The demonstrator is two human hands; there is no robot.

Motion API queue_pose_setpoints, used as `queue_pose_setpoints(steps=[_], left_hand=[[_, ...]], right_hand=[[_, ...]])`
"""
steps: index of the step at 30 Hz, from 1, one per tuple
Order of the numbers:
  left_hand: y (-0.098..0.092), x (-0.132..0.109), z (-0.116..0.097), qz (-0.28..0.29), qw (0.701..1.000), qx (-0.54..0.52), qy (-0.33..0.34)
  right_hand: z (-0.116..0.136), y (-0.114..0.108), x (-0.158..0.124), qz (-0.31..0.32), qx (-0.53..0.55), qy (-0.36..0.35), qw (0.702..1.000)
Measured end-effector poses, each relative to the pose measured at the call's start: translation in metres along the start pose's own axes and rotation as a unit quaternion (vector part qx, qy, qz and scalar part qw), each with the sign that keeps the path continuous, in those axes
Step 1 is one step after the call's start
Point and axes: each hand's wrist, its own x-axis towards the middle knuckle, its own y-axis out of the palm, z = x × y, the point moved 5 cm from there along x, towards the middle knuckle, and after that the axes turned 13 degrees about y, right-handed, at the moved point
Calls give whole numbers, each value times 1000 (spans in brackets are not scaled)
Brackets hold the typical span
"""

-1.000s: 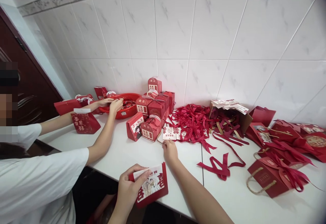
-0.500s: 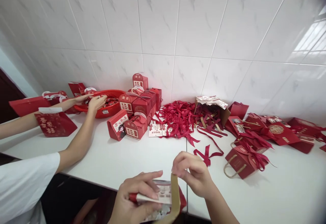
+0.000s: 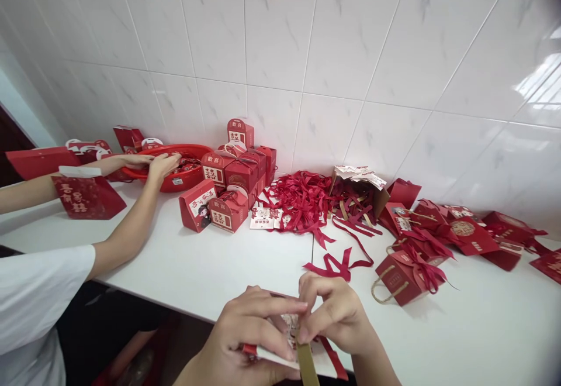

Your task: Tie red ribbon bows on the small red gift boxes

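My left hand (image 3: 245, 339) grips a flat red and white gift box (image 3: 322, 362) at the near edge of the white counter (image 3: 184, 263). My right hand (image 3: 335, 313) pinches a tan strip (image 3: 307, 365) against the box, its fingers meeting those of my left hand. Much of the box is hidden under both hands.
A person in a white T-shirt (image 3: 30, 298) on my left reaches both hands into a red basin (image 3: 175, 182). Folded red boxes (image 3: 230, 184) stand beside it, then a heap of red ribbons (image 3: 307, 199), a cardboard box (image 3: 362, 190) and red gift bags (image 3: 403, 275).
My right hand came back from the tags near the ribbons with a tan strip and now presses it against the box in my left hand. The view swung right.
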Motion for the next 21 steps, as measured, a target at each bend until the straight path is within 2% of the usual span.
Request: queue_pose_setpoints(steps=[4,8,12,17,21], left_hand=[[4,2,-2,10,999,-44,-25],[9,2,1,-16,992,-106,-70],[12,-1,8,-25,983,-127,-127],[12,-1,11,-34,984,-115,-130],[12,-2,20,-46,983,-104,-142]], right_hand=[[-6,-1,-3,5,25,13,1000],[-6,-2,-6,-11,-10,2,1000],[-1,-4,-6,-56,-47,2,997],[1,-8,-6,-116,-44,6,992],[-10,-14,-11,-147,-39,54,987]])
